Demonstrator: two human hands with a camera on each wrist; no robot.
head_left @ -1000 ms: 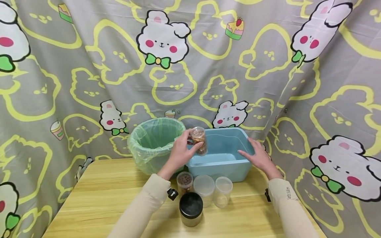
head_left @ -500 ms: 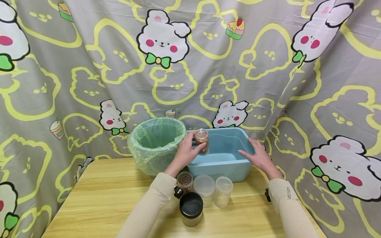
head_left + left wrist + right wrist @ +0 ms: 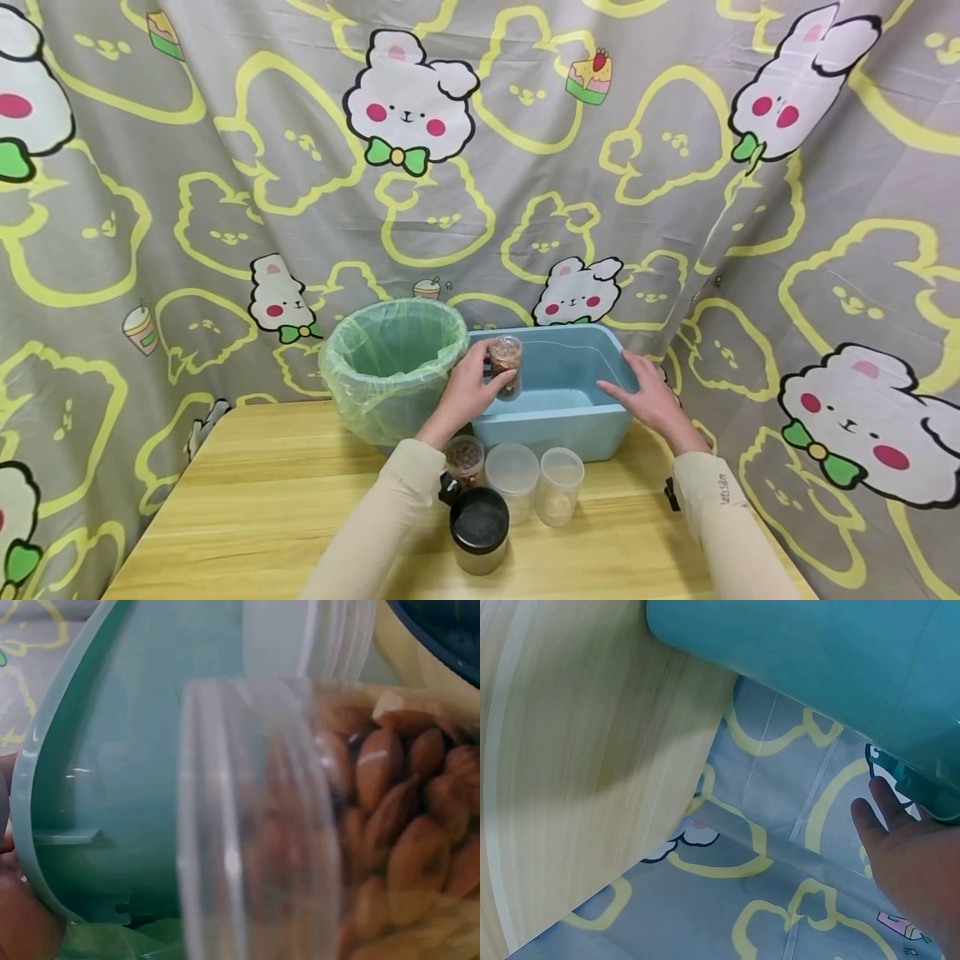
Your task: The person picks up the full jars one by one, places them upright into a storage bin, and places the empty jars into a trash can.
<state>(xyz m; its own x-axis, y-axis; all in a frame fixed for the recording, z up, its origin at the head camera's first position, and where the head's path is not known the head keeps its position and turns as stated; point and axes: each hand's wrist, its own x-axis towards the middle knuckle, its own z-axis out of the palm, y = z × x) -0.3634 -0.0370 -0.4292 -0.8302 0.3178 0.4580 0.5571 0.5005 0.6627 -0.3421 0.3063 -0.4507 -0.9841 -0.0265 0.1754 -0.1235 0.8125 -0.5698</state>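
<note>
My left hand [image 3: 465,387] grips a small clear jar [image 3: 508,364] of brown contents, probably nuts, above the left end of the blue tub [image 3: 555,427]. At the tub's right end, my right hand [image 3: 651,398] rests at the rim with thumb and fingers spread. The right wrist view shows fingers [image 3: 868,823] straight beside the tub's handle. Just below my left wrist stands a jar of almonds [image 3: 465,457], large in the left wrist view [image 3: 390,817]. Beside it are a wide clear jar [image 3: 513,475], a narrower clear jar [image 3: 560,485] and a black-lidded jar [image 3: 479,529].
A bin lined with a green bag [image 3: 397,367] stands left of the tub, close against it. Both sit at the back of the wooden table [image 3: 285,492]. A patterned curtain [image 3: 480,225] hangs behind and at the sides.
My left hand has moved slightly right and down with the small jar, further over the tub. The right hand, the tub and the standing jars keep their places.
</note>
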